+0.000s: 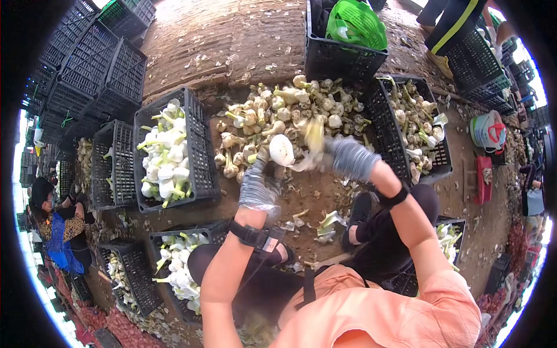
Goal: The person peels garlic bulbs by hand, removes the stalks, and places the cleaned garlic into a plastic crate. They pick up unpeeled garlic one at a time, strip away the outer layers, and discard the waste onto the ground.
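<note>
My left hand [261,180], in a grey glove with a clear plastic cuff, is closed around a white garlic bulb [282,149], its stem pointing left. My right hand [348,158], gloved alike, is just right of the bulb, its fingers smeared by motion. A blurred yellowish thing [314,136] sticks up at those fingers; I cannot make out its kind. A pale strip of skin [303,165] hangs between bulb and right hand. Beyond both hands lies a heap of unpeeled garlic [267,116] on the ground.
A black crate [203,156] of white garlic stands left; another crate [394,139] with rough bulbs stands right. A crate [345,61] with a green basket [357,26] is at the back. More garlic [183,261] is beside my left knee. Co-workers are at left [64,232] and upper right [452,29].
</note>
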`<state>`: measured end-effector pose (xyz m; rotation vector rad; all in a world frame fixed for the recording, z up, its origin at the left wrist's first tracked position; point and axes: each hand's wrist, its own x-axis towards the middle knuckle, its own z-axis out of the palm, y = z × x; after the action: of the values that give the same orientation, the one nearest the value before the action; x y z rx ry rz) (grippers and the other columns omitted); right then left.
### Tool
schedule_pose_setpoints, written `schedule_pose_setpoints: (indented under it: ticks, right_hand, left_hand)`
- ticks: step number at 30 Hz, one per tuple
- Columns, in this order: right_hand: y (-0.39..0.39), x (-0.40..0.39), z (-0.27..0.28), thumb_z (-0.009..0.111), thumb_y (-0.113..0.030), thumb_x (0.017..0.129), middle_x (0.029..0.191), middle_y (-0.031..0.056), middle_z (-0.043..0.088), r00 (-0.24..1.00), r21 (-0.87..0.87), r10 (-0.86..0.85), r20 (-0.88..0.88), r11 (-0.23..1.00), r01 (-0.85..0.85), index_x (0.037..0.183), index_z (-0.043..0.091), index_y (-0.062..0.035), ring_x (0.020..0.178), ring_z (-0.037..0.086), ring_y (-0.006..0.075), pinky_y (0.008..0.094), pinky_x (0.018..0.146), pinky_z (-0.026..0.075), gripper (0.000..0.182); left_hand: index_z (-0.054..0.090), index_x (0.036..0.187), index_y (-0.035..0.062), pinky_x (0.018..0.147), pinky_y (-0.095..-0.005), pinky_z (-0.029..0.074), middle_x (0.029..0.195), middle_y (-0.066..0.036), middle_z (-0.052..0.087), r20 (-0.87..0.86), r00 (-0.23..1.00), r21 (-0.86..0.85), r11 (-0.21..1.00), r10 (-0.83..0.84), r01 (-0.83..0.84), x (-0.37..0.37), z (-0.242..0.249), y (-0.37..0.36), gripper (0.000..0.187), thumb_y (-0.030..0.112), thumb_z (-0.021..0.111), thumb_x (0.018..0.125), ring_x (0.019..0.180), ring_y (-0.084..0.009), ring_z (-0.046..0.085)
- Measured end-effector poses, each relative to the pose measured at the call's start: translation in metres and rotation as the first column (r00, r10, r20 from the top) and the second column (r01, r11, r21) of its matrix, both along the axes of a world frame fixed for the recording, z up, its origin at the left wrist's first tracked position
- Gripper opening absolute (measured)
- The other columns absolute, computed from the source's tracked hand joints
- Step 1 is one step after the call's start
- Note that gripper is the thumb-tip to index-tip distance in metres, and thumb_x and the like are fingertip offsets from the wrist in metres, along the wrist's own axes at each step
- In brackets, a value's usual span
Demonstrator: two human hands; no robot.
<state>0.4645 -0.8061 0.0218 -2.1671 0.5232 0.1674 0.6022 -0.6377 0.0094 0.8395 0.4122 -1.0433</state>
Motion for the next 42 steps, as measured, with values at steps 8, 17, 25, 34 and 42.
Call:
schedule_pose_setpoints:
  ticks: [8, 17, 25, 34, 42]
  right_hand:
    - [0.061, 0.013, 0.012, 0.071, -0.023, 0.069, 0.073, 0.0125, 0.058, 0.905, -0.172, -0.179, 0.386, 0.950, 0.261, 0.091, 0.052, -0.0019, 0.064, 0.060, 0.0252, 0.0320, 0.057, 0.048, 0.036]
    - [0.007, 0.012, -0.026, 0.059, -0.012, 0.074, 0.074, 0.0144, 0.060, 0.927, -0.396, -0.250, 0.281, 0.849, 0.349, 0.087, 0.055, -0.0034, 0.068, 0.059, 0.0314, 0.0349, 0.060, 0.047, 0.016]
    - [0.019, 0.011, -0.016, 0.054, -0.015, 0.080, 0.086, 0.0194, 0.061, 0.964, -0.089, -0.237, 0.121, 0.965, 0.248, 0.103, 0.056, -0.0058, 0.081, 0.059, 0.0340, 0.0380, 0.071, 0.047, 0.025]
    - [-0.016, 0.041, -0.080, 0.052, -0.035, 0.080, 0.095, 0.0181, 0.060, 0.942, -0.205, -0.050, -0.331, 0.978, -0.020, 0.100, 0.058, -0.0044, 0.089, 0.057, 0.0346, 0.0414, 0.077, 0.045, 0.036]
    - [-0.076, 0.128, -0.153, 0.058, -0.022, 0.076, 0.100, 0.0217, 0.058, 0.906, -0.434, -0.302, -0.297, 0.888, 0.154, 0.101, 0.056, -0.0023, 0.093, 0.056, 0.0342, 0.0405, 0.079, 0.046, 0.032]
  left_hand:
    - [0.059, 0.092, 0.0100, 0.052, -0.0224, 0.050, 0.081, -0.002, 0.060, 0.078, 0.996, 0.215, 0.977, -0.035, 0.017, -0.011, -0.001, -0.005, 0.026, 0.027, 0.069, 0.075, 0.065, -0.0125, 0.058]
    - [0.056, 0.097, 0.0073, 0.060, -0.0243, 0.051, 0.089, -0.003, 0.059, 0.333, 0.936, 0.197, 0.979, -0.115, 0.050, -0.017, -0.003, -0.001, 0.024, 0.023, 0.062, 0.080, 0.076, -0.0129, 0.058]
    - [0.057, 0.097, 0.0085, 0.062, -0.0306, 0.050, 0.090, -0.005, 0.059, -0.045, 0.999, 0.034, 0.999, -0.029, 0.031, -0.005, 0.000, -0.001, 0.020, 0.019, 0.056, 0.080, 0.082, -0.0181, 0.058]
    - [0.056, 0.097, 0.0057, 0.069, -0.0271, 0.051, 0.092, -0.006, 0.059, 0.368, 0.794, 0.050, 0.842, 0.484, -0.537, 0.123, -0.007, 0.063, 0.025, 0.014, 0.065, 0.075, 0.082, -0.0184, 0.057]
    - [0.050, 0.110, -0.0002, 0.083, -0.0280, 0.048, 0.106, -0.011, 0.055, 0.681, 0.543, -0.173, 0.828, 0.492, -0.534, 0.178, 0.025, 0.075, 0.029, 0.008, 0.054, 0.083, 0.098, -0.0187, 0.054]
